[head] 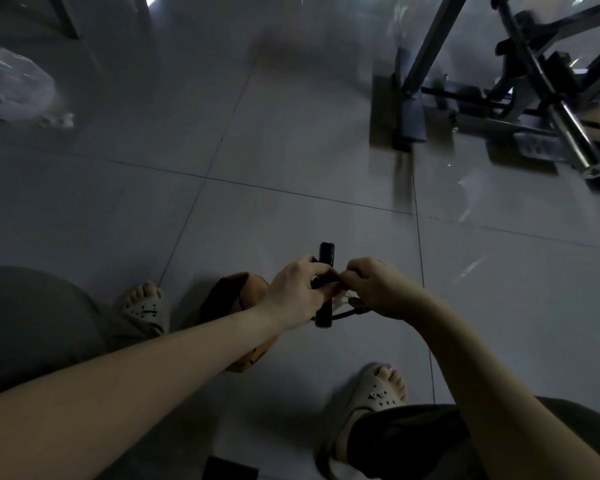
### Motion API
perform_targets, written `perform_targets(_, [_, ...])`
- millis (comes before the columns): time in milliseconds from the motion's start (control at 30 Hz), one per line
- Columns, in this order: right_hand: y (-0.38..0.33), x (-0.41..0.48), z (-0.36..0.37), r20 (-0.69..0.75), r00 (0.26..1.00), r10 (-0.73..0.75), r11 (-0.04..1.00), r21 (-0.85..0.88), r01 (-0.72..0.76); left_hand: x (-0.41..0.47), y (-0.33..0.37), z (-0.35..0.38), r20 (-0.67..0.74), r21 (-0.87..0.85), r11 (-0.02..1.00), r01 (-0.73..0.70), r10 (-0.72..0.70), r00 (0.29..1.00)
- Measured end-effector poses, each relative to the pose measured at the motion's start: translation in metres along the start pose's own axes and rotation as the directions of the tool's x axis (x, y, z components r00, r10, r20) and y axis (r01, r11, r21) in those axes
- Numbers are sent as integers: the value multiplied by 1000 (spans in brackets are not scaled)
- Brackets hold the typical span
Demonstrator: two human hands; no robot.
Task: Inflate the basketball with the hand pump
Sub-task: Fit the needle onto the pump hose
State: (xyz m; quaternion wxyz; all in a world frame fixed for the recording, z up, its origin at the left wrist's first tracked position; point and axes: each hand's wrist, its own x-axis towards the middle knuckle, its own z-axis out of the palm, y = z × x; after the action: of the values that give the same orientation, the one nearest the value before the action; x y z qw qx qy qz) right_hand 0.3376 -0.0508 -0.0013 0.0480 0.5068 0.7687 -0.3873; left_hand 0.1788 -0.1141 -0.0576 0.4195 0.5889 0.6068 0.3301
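Note:
A black hand pump [326, 254] is held upright above the floor, low in the middle of the view. My left hand [297, 292] grips its barrel, fingers curled round it. My right hand [378, 289] pinches something small at the pump's side, beside a thin black hose [347, 312] that loops off the pump's lower end. Whether that is the hose end or a needle I cannot tell. An orange basketball [236, 299], partly collapsed, lies on the floor under my left forearm, which hides much of it.
My two feet in pale clogs [142, 308] [378, 393] stand on the grey tiled floor on either side of the ball. A metal exercise frame [520, 98] stands at the back right. A clear plastic bag [11, 84] lies at the back left.

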Motion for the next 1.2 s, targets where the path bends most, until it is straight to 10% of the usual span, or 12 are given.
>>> perform_targets(633, [12, -5, -7, -80, 995, -67, 992, -115, 58, 2, -10, 8, 44, 200, 980, -5, -3, 999])
perform_targets(767, [15, -10, -29, -199, 980, 0, 993, 119, 24, 4, -26, -1, 27, 140, 982, 124, -129, 991])
perform_targets(967, [29, 8, 20, 292, 927, 237, 954, 108, -278, 41, -28, -30, 118, -294, 875, 384, -365, 923])
perform_targets(1200, [43, 62, 70, 265, 940, 215, 947, 179, -267, 79, -62, -22, 244, -308, 769, 560, -505, 828])
